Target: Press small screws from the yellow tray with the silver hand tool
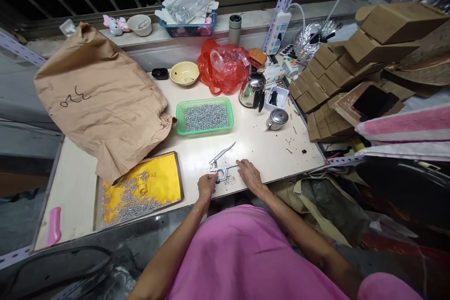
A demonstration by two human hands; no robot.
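Observation:
A metal plier-like tool [221, 170] lies on the pale table [277, 152], its two handles spread apart toward the right. At the tool's lower left end, my left hand [207, 184] is closed, its fingertips pinched on something too small to make out, with a bit of red beside them. My right hand [250, 174] rests on the table with fingers spread, fingertips touching the end of the lower handle. Beyond the tool sits a green basket [205, 131] full of small metal pins [206, 117]. More metal pins [135, 207] lie on a yellow-lined tray [162, 180] at the left.
A large brown paper bag [105, 98] leans over the table's left side. Toward the back are a yellow bowl [184, 74], red plastic bags [225, 68], a steel kettle [252, 90] and a small metal pot [277, 119]. Stacked cardboard boxes [326, 75] stand right; a pink handle [54, 226] lies left.

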